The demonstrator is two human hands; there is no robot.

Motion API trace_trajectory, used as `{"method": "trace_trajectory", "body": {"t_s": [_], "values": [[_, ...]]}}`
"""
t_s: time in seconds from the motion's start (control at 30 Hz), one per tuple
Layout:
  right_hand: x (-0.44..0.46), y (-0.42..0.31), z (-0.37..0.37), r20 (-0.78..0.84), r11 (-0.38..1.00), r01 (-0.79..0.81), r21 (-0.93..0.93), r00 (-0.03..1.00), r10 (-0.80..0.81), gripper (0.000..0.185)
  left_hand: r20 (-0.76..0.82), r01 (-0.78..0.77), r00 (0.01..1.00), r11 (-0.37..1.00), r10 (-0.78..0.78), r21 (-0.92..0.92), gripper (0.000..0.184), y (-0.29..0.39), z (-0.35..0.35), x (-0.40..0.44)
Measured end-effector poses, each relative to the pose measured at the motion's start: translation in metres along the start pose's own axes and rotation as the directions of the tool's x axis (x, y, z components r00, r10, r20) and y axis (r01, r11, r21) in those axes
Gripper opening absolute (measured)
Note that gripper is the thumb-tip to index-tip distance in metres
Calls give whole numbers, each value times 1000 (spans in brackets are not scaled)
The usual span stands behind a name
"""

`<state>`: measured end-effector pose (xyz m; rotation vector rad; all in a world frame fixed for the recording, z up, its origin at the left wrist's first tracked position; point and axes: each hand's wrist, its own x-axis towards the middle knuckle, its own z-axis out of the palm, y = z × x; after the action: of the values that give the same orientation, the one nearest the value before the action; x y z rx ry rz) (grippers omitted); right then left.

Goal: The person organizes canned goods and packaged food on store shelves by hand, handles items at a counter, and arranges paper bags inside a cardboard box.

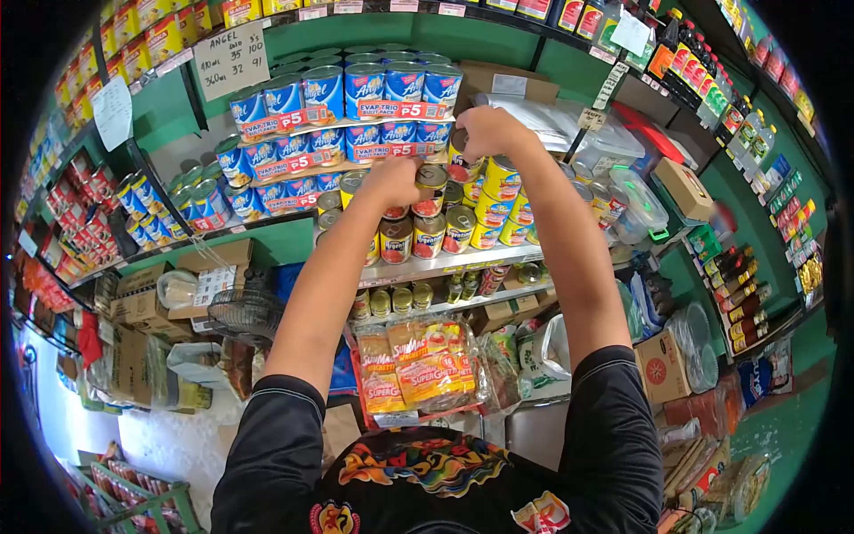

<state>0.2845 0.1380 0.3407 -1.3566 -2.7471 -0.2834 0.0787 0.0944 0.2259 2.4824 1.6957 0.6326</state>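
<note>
My left hand (pixel 394 183) is closed at the left side of a food can (pixel 431 198) with a red and dark label, which stands on top of other cans. Its fingertips are partly hidden behind the hand. My right hand (pixel 495 133) is higher, with bent fingers round another can (pixel 461 149), seen only in part and raised above the stack. Below both hands, more Argentina cans (pixel 429 237) stand in a row along the shelf edge. Stacked yellow and blue cans (pixel 495 206) rise just under my right wrist.
Trays of blue Angel milk cans (pixel 331 93) are stacked at the left, under a handwritten price card (pixel 229 60). Packs of spaghetti (pixel 414 365) lie below the shelf. A fan (pixel 242 316) stands at lower left. Plastic tubs (pixel 636 206) and bottles (pixel 689 62) are at right.
</note>
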Motion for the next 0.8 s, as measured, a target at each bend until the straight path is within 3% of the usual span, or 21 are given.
{"method": "trace_trajectory", "body": {"t_s": [0.1,0.2,0.4,0.5,0.6,0.7,0.73,0.8], "values": [[15,2,9,155,997,-16,-75,987,28,48,30,-21,999,999,22,-32,57,-5,0,5],[19,-5,15,307,990,-56,-132,947,94,67,1,-36,999,998,36,-46,56,-13,9,10],[27,-6,45,352,989,-21,-145,933,71,70,-26,-92,996,993,91,-75,54,-20,13,12],[27,-9,57,272,987,35,-159,962,10,75,36,-65,997,994,68,-93,60,-19,11,12],[28,-15,54,325,983,-20,-180,942,79,80,-32,-81,996,997,81,-3,68,-9,1,0],[21,-21,46,333,988,-20,-155,940,71,75,-251,-225,947,972,202,-69,74,-32,-3,-7],[21,-21,45,357,987,-12,-160,932,69,74,-327,-197,928,980,179,-23,74,-40,-6,-17],[18,-24,42,371,987,-8,-161,926,68,74,-294,-121,950,992,103,-44,76,-49,-24,-39]]}}
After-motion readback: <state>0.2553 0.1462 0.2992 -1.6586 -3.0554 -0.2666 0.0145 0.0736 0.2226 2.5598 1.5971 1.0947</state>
